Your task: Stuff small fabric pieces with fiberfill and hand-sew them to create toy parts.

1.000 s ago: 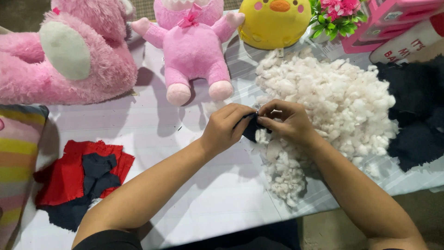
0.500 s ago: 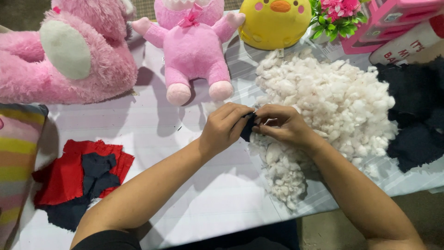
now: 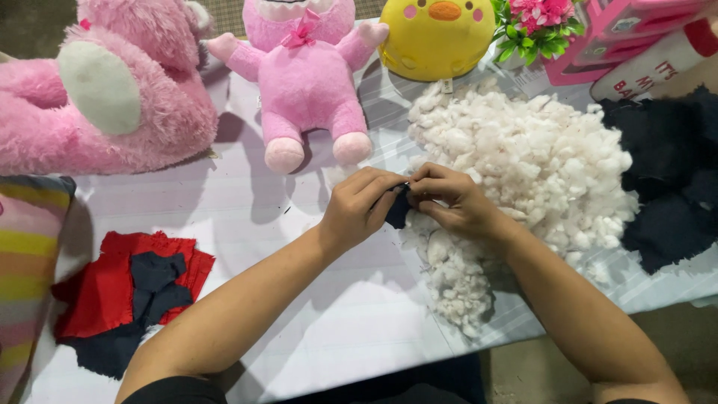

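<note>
My left hand [image 3: 361,209] and my right hand [image 3: 452,202] meet at the middle of the table, both pinching a small dark navy fabric piece [image 3: 397,211] between them. Most of that piece is hidden by my fingers. Just right of my hands lies a big heap of white stuffing [image 3: 523,157], which trails down toward the table's front edge under my right wrist.
A large fluffy pink plush [image 3: 97,90], a smaller pink plush [image 3: 303,82] and a yellow round plush [image 3: 437,37] line the back. Red and navy fabric pieces [image 3: 127,292] lie front left, dark fabric [image 3: 666,172] at right, a striped cushion [image 3: 26,269] far left.
My hands have stayed in place, with the fingers shifting slightly on the dark fabric piece. Nothing else has moved.
</note>
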